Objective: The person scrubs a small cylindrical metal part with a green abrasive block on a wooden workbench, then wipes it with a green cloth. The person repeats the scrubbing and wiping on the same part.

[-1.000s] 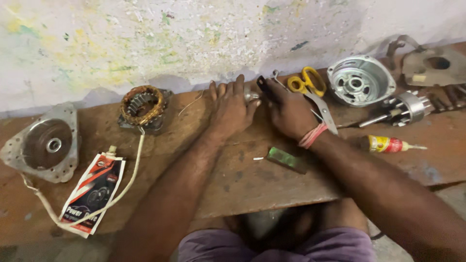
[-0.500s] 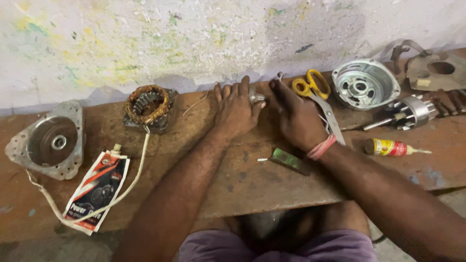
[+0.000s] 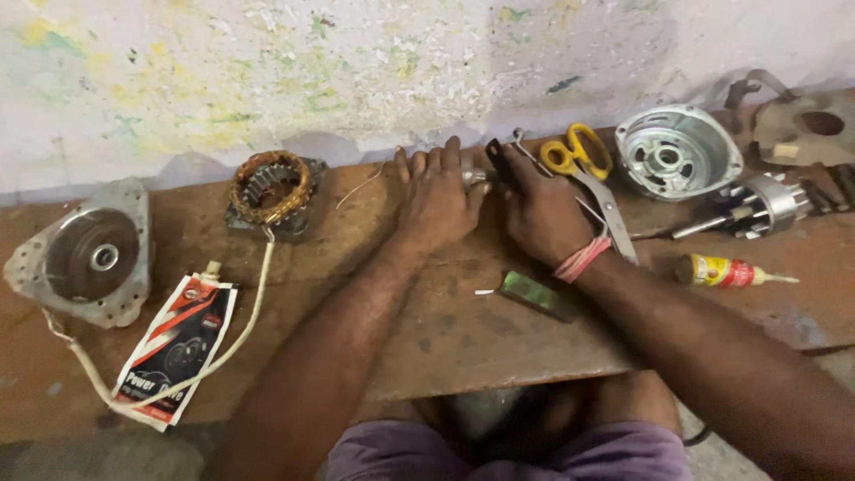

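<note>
there, left hand (image 3: 438, 198) and right hand (image 3: 541, 209), grip closed on a small metal part (image 3: 475, 174) between them

Yellow-handled scissors (image 3: 583, 156), red-and-white packet (image 3: 178, 347), copper-coloured winding (image 3: 270, 185).

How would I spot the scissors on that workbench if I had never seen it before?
Start at the long wooden bench against the paint-splashed wall and find the person's right hand. The scissors lie just past it, before the round silver motor housing. They are the only thing with bright yellow loop handles; their grey blades point back toward the person.
</note>
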